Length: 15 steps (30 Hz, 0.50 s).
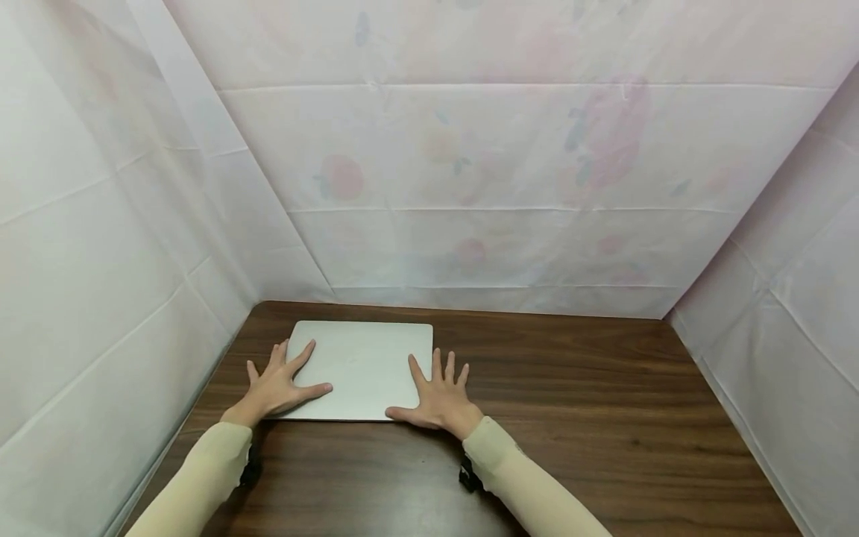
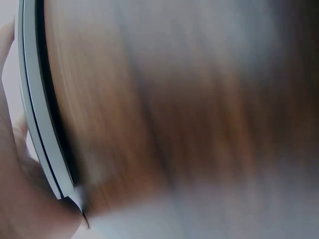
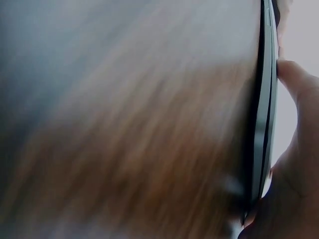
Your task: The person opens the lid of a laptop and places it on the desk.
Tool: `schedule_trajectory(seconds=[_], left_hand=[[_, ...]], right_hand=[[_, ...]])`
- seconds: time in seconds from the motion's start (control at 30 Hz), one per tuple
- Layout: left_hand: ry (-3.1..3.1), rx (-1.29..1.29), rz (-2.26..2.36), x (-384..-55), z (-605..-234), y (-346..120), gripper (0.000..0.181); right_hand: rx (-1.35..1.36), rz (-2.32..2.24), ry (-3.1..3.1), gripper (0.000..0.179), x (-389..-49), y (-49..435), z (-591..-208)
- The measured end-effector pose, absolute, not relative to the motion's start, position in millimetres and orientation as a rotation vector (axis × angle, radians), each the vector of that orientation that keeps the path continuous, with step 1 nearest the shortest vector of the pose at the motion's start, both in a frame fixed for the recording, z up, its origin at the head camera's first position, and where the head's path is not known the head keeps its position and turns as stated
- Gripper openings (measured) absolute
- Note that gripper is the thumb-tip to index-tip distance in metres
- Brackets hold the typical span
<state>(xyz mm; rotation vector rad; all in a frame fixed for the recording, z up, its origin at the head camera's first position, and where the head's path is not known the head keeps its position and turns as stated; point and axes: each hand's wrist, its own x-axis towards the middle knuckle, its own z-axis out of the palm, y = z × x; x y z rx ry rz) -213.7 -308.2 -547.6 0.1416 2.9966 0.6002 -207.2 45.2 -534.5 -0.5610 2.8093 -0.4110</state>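
1. One silver laptop [image 1: 362,373], closed, smooth-lidded with rounded corners, lies on the desk's left half.
2. Two hands touch it, fingers spread wide: the left hand [image 1: 274,389] at its left edge, the right hand [image 1: 443,403] at its right.
3. One dark wood-grain desk [image 1: 590,418].
4. Pale cloth [image 1: 483,164] on three sides.

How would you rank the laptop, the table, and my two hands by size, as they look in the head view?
1. Table
2. Laptop
3. Left hand and right hand: too alike to rank
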Motion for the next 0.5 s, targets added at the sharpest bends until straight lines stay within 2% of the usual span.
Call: schedule_trajectory(seconds=[0.5], left_hand=[[2.976, 0.229, 0.641, -210, -543, -267, 0.114]], right_hand=[[-0.533, -0.438, 2.78, 0.117, -204, 87, -534]])
